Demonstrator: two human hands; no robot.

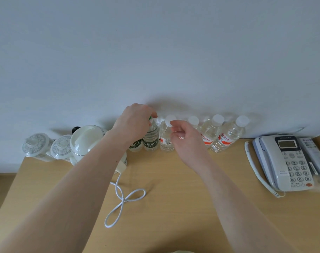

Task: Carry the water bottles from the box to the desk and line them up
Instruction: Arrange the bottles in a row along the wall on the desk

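Note:
Several clear water bottles stand in a row along the wall at the back of the wooden desk [173, 207]. My left hand [132, 123] grips the green cap of a green-labelled bottle [151, 141]. A second green-labelled bottle [135, 146] is mostly hidden behind my left wrist. My right hand [186, 141] hovers in front of a red-labelled, white-capped bottle [165, 138], fingers loosely curled, thumb and forefinger near its cap, holding nothing. More red-labelled bottles [226, 136] stand to the right. The box is out of view.
A white electric kettle [88, 139] and two lidded ceramic cups [36, 146] stand at the left rear. The kettle's white cord [124, 199] loops across the desk. A grey telephone [287, 161] and a remote control [315, 156] lie at the right.

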